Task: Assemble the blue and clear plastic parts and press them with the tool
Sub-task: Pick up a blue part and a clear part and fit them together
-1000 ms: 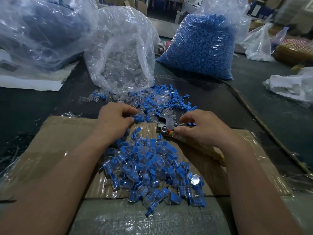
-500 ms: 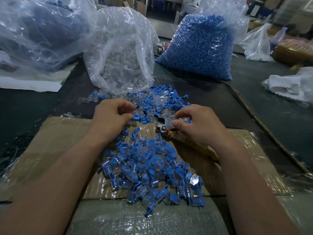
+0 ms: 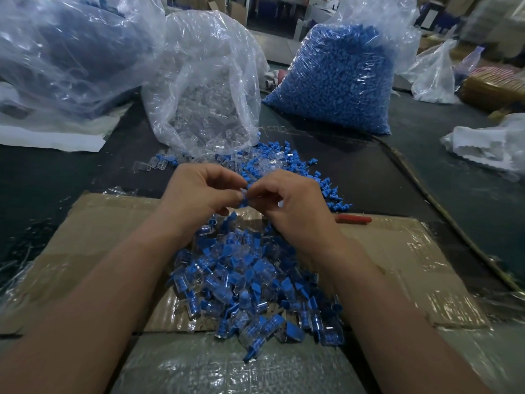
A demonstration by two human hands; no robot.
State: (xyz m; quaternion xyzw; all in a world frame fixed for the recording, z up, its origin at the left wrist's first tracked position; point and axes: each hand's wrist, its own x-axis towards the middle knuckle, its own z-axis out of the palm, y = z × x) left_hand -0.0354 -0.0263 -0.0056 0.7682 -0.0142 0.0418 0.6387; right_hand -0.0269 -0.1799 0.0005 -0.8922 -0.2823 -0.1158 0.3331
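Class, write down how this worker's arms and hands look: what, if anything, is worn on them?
The left forearm and right forearm are bare to the picture's edge: no sleeves or cuffs show. The left hand and right hand wear no gloves; no watch, bracelet or ring is visible.

Dim, bluish light; glare on plastic; edges warped and blurred.

Assembled pieces (image 3: 250, 291) lie on cardboard (image 3: 397, 251), bags (image 3: 332, 81) behind.
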